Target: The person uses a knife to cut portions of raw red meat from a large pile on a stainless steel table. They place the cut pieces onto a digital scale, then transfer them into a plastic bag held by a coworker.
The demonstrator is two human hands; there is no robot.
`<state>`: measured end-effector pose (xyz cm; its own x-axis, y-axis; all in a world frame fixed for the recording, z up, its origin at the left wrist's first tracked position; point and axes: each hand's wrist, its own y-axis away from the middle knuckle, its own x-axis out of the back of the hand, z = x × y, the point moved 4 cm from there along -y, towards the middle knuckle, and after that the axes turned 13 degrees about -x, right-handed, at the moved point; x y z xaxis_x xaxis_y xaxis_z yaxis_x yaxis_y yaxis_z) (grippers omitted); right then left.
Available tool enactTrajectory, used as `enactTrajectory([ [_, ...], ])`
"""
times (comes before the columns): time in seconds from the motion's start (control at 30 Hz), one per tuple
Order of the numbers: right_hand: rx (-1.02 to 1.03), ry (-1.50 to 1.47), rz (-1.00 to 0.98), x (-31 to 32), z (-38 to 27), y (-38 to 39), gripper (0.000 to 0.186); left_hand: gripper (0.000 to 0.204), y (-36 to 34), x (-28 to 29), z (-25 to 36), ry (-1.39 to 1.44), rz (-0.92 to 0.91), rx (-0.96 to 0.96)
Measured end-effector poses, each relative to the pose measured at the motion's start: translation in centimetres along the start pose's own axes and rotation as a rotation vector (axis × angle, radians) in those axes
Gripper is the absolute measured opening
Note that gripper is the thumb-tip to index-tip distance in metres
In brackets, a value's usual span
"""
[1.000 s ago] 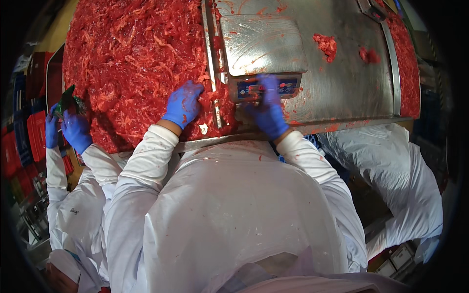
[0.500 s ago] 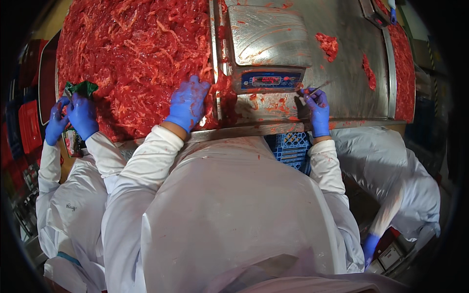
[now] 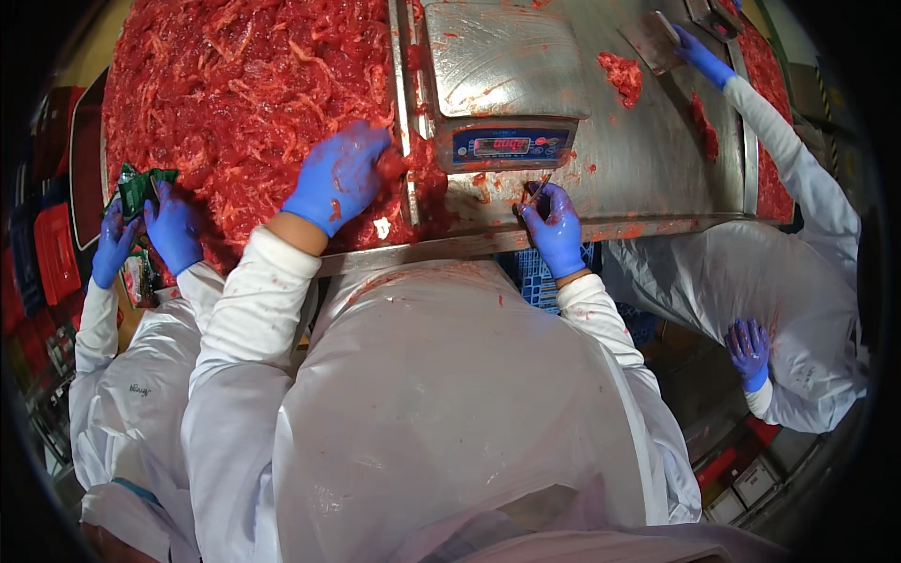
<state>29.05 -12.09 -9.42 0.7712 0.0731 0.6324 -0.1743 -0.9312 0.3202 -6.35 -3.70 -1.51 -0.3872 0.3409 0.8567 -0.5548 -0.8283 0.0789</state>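
My left hand [image 3: 340, 180], in a blood-smeared blue glove, is closed above the right side of a wide bed of raw red meat strips [image 3: 235, 103]. A small piece of meat [image 3: 390, 167] shows at its fingertips, slightly smeared by motion. My right hand [image 3: 556, 230], also gloved in blue, is pinched over the steel table's front edge. Between its fingers is a thin metal tool [image 3: 535, 191] whose exact kind I cannot make out. Just beyond stands a steel-topped scale [image 3: 507, 66] with a lit red display. A small white scrap [image 3: 381, 228] lies below my left hand.
A co-worker's gloved hands [image 3: 173, 230] hold a dark green package [image 3: 141, 188] at left. At right, another person's hand [image 3: 702, 56] grips a flat metal scraper [image 3: 652, 42]. Two meat clumps [image 3: 621, 79] lie on the steel table [image 3: 648, 178]. A blue crate [image 3: 537, 281] sits below the edge.
My left hand has lifted from the meat with a piece at its fingers. My right hand has moved left with the tool. The right co-worker has reached onto the table with a scraper.
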Motion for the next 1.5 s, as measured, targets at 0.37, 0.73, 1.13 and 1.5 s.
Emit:
enactTrajectory([
  [0.37,0.141,0.181,0.083,-0.5,1.5,0.2,0.051,0.023,-4.1,-0.3,-2.1,-0.018,0.04,-0.183],
  [0.73,0.066,0.162,0.101,-0.5,0.8,0.2,0.054,0.033,-16.5,6.8,8.3,0.087,0.423,-0.56],
  [1.13,0.047,0.17,0.146,-0.4,0.3,0.8,0.055,0.016,-4.4,1.2,1.4,0.14,0.06,-0.184],
  [1.5,-0.124,-0.662,0.07,-1.1,2.1,-0.2,0.03,0.046,-11.0,4.1,-0.8,0.085,0.467,-0.256],
])
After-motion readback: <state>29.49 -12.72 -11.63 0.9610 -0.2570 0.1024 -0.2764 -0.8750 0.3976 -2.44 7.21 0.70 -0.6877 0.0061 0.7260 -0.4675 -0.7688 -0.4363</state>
